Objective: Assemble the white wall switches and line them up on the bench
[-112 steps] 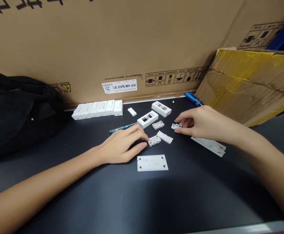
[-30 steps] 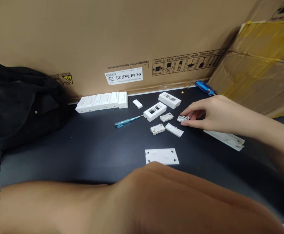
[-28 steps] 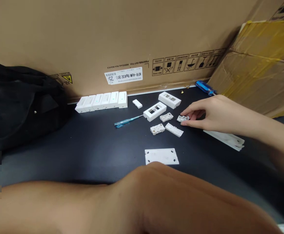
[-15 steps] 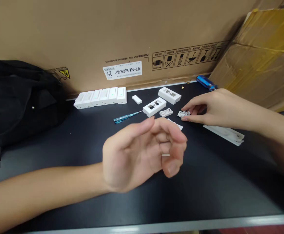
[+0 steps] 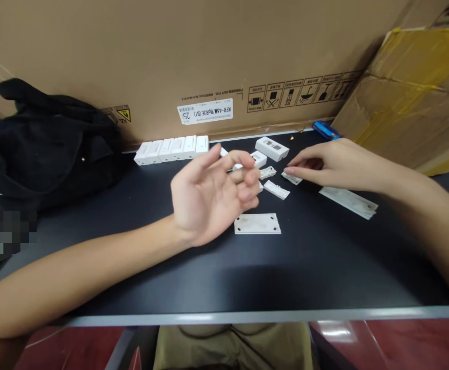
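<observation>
Under right hand (image 5: 326, 162) | small white part (image 5: 293, 179) | left hand (image 5: 214, 200) apart

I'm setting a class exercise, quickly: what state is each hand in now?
Left hand: open, palm showing, fingers loosely curled, nothing visible in it.
Right hand: fingertips at a small white part; whether its grip is closed cannot be told.

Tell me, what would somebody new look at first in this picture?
Probably the left hand, right in the middle, its palm showing and fingers loosely curled. Next might come the huge brown box standing like a wall behind the dark table, with a black bag at the picture's left. Then the white row lined up near the box's foot.
</observation>
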Demonstrator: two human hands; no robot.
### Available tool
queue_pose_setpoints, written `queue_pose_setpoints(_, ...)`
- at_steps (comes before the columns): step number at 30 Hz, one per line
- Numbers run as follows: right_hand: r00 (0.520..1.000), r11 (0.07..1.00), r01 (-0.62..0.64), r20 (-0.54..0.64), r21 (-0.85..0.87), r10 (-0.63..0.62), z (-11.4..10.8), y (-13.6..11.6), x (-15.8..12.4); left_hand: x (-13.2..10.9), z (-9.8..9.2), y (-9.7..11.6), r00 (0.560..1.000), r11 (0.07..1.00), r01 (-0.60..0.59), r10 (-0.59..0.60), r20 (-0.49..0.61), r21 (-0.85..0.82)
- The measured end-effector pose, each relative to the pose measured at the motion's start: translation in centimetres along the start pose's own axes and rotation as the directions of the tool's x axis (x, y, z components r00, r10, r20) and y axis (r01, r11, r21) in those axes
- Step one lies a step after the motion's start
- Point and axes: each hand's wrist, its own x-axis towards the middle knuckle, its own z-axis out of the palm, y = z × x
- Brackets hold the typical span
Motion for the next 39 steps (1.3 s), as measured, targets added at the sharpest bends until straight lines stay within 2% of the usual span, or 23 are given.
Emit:
queue_pose_setpoints(5,0.994,1.0,-0.016,-0.107,-0.002,0.015,-0.1,0.2,-0.2,-2.0,0.2,1.8,0.978,0.98,-0.185,0.191,-0.088,0.068)
queue_pose_setpoints(10,0.978,0.999,-0.047,-0.205,0.017,0.049,-0.1,0.5,-0.4,-4.1,0.9,3.0,0.952,0.966,-0.257,0.258,-0.165,0.026)
queue_pose_setpoints(17,0.97,0.996,-0.076,-0.228,0.047,0.085,-0.5,0.1,-0.7,-5.5,1.4,3.9,0.914,0.911,-0.382,0.397,-0.084,0.152)
queue_pose_setpoints(21,0.963,0.994,-0.084,-0.25,0.064,0.097,-0.6,0.0,-0.8,-5.4,1.4,4.0,0.886,0.831,-0.425,0.463,-0.022,0.358)
queue_pose_setpoints(22,0.962,0.994,-0.085,-0.255,0.067,0.099,-0.6,0.0,-0.8,-5.2,1.3,3.8,0.873,0.775,-0.445,0.487,0.023,0.449)
queue_pose_setpoints(24,0.96,0.994,-0.085,-0.262,0.07,0.1,-0.5,0.2,-0.7,-4.6,0.5,3.1,0.835,0.596,-0.494,0.529,0.153,0.633)
queue_pose_setpoints(25,0.958,0.994,-0.085,-0.267,0.07,0.101,-0.4,0.3,-0.7,-4.3,0.0,2.5,0.808,0.454,-0.517,0.538,0.24,0.725)
queue_pose_setpoints(27,0.956,0.994,-0.086,-0.274,0.07,0.102,-0.3,0.4,-0.7,-3.5,-1.3,1.3,0.787,0.234,-0.523,0.502,0.358,0.82)
queue_pose_setpoints(29,0.957,0.994,-0.084,-0.272,0.07,0.1,-0.3,0.5,-0.6,-2.7,-2.5,0.0,0.775,-0.191,-0.481,0.363,0.517,0.856)
queue_pose_setpoints(30,0.959,0.994,-0.082,-0.267,0.07,0.098,-0.3,0.5,-0.6,-2.4,-3.0,-0.6,0.766,-0.35,-0.467,0.298,0.569,0.812)
queue_pose_setpoints(31,0.961,0.994,-0.078,-0.262,0.07,0.094,-0.3,0.5,-0.6,-2.2,-3.4,-1.1,0.761,-0.456,-0.459,0.241,0.602,0.763)
queue_pose_setpoints(33,0.963,0.995,-0.073,-0.255,0.071,0.089,-0.3,0.4,-0.6,-1.9,-3.9,-1.9,0.738,-0.557,-0.478,0.166,0.655,0.679)
queue_pose_setpoints(36,0.963,0.995,-0.069,-0.254,0.073,0.085,-0.4,0.4,-0.6,-1.9,-4.1,-2.5,0.704,-0.631,-0.503,0.099,0.703,0.591)
queue_pose_setpoints(38,0.963,0.995,-0.07,-0.254,0.075,0.087,-0.5,0.3,-0.7,-2.1,-4.0,-2.6,0.709,-0.619,-0.504,0.103,0.698,0.603)
queue_pose_setpoints(39,0.963,0.995,-0.071,-0.256,0.075,0.088,-0.5,0.3,-0.7,-2.2,-3.9,-2.6,0.721,-0.569,-0.508,0.129,0.68,0.647)
